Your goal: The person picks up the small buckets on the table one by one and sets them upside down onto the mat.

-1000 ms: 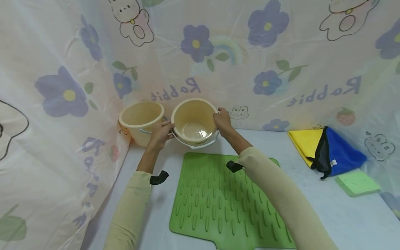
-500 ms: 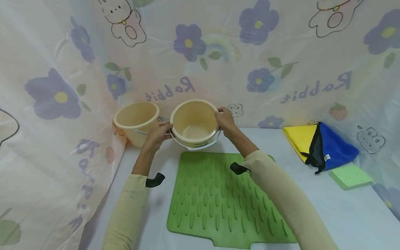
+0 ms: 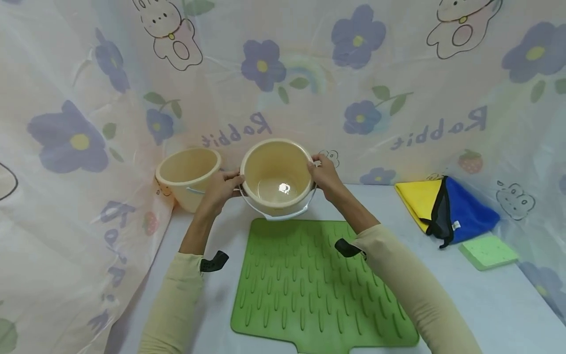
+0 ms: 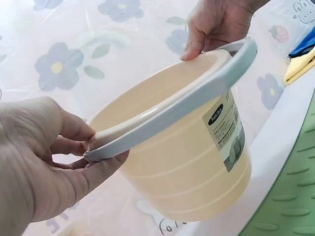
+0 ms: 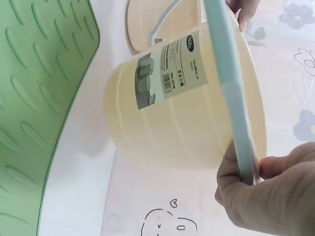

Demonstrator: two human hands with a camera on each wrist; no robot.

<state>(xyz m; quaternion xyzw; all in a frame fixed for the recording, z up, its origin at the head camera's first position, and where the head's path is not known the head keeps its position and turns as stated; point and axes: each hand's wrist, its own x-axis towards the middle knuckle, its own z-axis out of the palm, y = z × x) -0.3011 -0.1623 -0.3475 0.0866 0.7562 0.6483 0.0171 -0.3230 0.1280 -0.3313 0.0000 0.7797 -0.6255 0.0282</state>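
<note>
A cream plastic bucket with a pale blue-grey handle is held between both hands, its mouth tipped toward the head camera. At the left of its rim, my left hand pinches the edge where the handle joins. My right hand grips the opposite side in the same way, thumb and fingers around rim and handle end. A printed label shows on the bucket's outer wall in both wrist views. Close by on the left, a second cream bucket stands partly behind my left hand.
A green ridged mat lies on the white table in front of the held bucket. On the right are a yellow cloth, a blue cloth with dark edging and a light green sponge. A patterned curtain rises behind.
The view has shifted slightly, so the second bucket, mat and cloths sit further left in it. Both hands keep their hold on the bucket, which looks a little nearer.
</note>
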